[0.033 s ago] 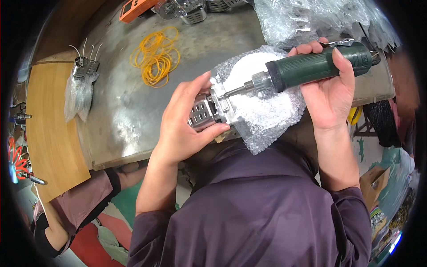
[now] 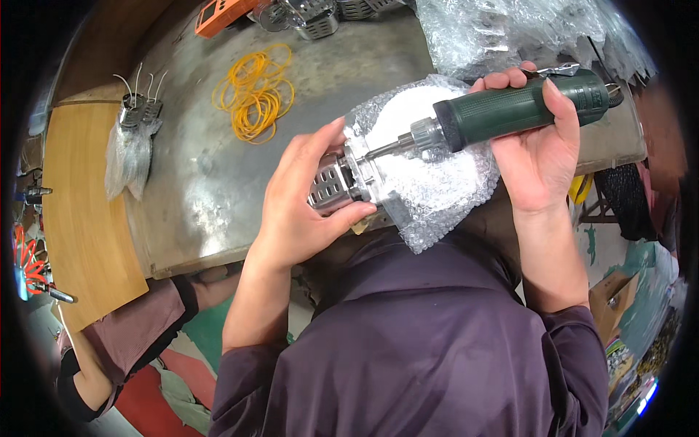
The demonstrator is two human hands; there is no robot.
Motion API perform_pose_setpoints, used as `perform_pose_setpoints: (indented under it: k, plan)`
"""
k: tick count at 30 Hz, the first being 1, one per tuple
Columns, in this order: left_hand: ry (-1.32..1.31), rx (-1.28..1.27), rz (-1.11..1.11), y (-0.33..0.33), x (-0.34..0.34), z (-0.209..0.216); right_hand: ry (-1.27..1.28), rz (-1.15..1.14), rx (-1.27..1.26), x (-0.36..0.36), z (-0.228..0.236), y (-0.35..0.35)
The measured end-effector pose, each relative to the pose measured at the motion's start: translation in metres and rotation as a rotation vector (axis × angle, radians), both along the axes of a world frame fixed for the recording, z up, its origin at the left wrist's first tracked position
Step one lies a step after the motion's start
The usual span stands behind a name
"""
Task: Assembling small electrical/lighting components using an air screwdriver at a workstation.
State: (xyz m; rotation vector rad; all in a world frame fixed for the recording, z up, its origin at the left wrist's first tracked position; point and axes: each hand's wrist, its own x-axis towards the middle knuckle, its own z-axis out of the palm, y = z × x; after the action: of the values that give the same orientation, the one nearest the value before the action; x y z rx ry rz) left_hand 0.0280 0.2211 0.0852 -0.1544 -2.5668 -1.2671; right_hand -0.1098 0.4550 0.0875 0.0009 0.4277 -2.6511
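My left hand (image 2: pixel 298 193) is closed round a slotted, shiny metal housing (image 2: pixel 332 186), thumb below and fingers above. My right hand (image 2: pixel 542 146) grips a dark green electric screwdriver (image 2: pixel 510 115) by its body, near a metal lever on top. The screwdriver lies nearly level, and its bit reaches left to the plate at the end of the housing. Whether the tip sits on a screw is too small to tell. Behind and under the bit is a bubble wrap bag (image 2: pixel 437 189), partly glaring white, touching the housing's end.
A bundle of yellow bands (image 2: pixel 258 95) lies on the metal table (image 2: pixel 186 160). Another wired metal part (image 2: pixel 135 113) in plastic stands by the wooden board (image 2: pixel 91 211) at left. Bubble wrap (image 2: pixel 510 33) is piled at back right. Several metal parts and an orange device (image 2: pixel 218 16) sit at the back. A person (image 2: pixel 138 320) is at lower left.
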Motion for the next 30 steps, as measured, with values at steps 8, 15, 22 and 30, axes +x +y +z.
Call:
perform_pose_setpoints:
  k: [8, 15, 22, 30]
  plan:
    - [0.008, -0.002, -0.018, -0.0014, -0.0006, -0.0022, -0.052, 0.027, -0.073, 0.0007, -0.0038, 0.002]
    - [0.017, -0.008, -0.01, -0.0017, 0.0008, -0.0017, -0.057, 0.04, -0.079, -0.0004, -0.0028, 0.0044]
    - [0.017, -0.027, -0.018, -0.002, -0.0005, -0.0015, -0.022, -0.005, -0.013, -0.0009, -0.0038, 0.0057]
    - [0.012, -0.03, -0.016, -0.0016, -0.0006, -0.0004, -0.047, 0.025, -0.029, -0.0009, -0.0052, 0.001]
